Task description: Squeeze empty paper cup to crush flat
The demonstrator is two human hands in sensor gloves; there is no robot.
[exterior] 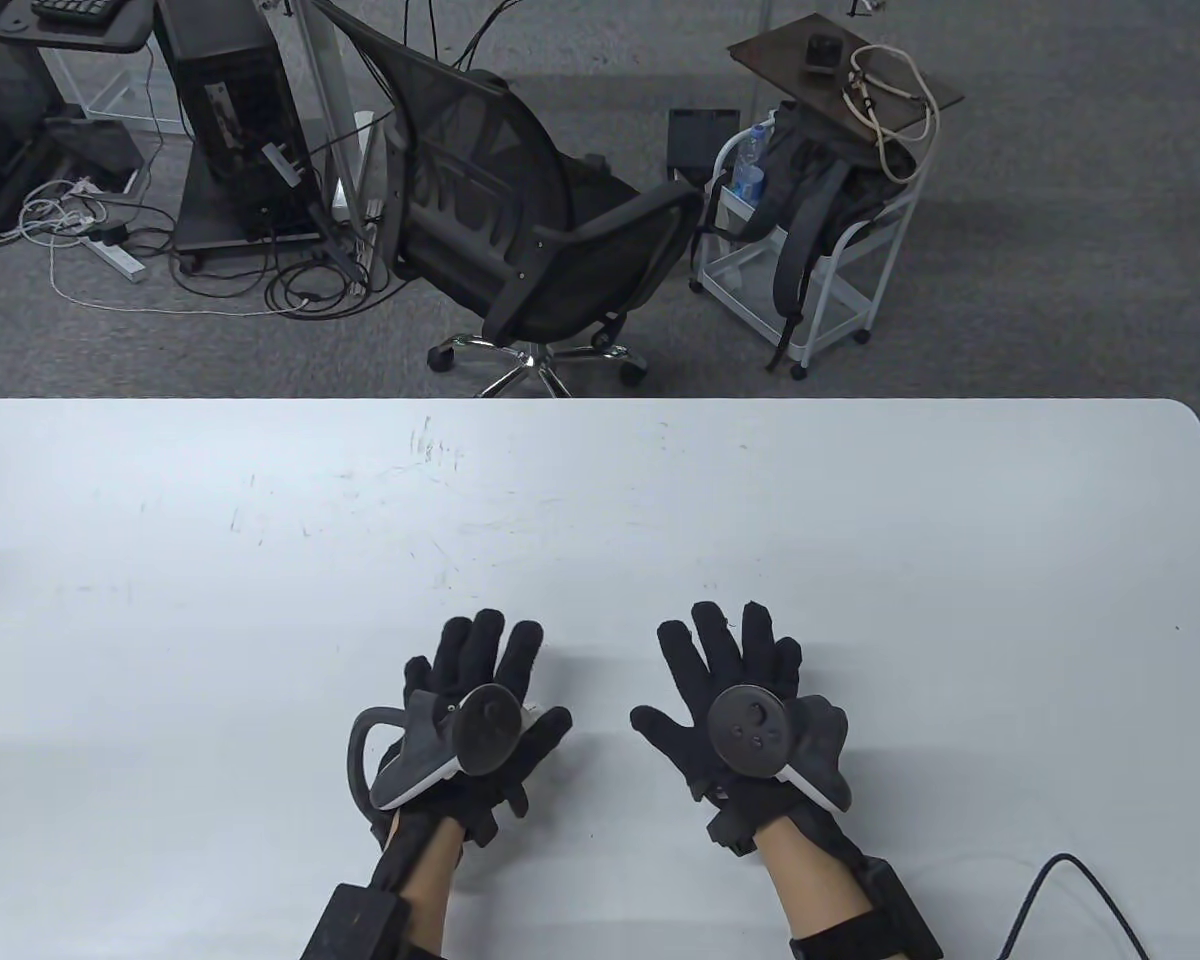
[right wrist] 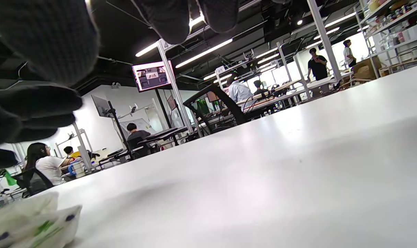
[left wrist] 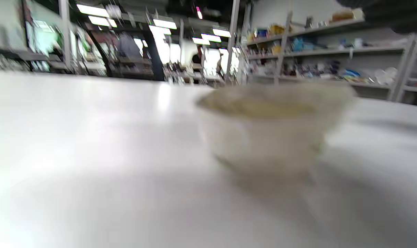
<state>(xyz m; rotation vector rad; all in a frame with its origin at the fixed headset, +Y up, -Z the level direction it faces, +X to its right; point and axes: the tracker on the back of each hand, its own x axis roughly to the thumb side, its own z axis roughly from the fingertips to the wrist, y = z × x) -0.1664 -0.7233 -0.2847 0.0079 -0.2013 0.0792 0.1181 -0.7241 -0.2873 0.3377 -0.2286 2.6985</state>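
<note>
On the near part of the white table [exterior: 260, 600], left hand [exterior: 480, 700] hovers with fingers spread, gripping nothing. Paper cup [left wrist: 270, 127] sits under it, blurry, looks already squashed. Right hand [exterior: 750, 700] likewise spread, empty. Cup likely light, thin, creases easily; best pressed across its side walls.

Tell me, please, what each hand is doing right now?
Left hand: open, fingers spread above the paper cup.
Right hand: open, holding nothing.
</note>
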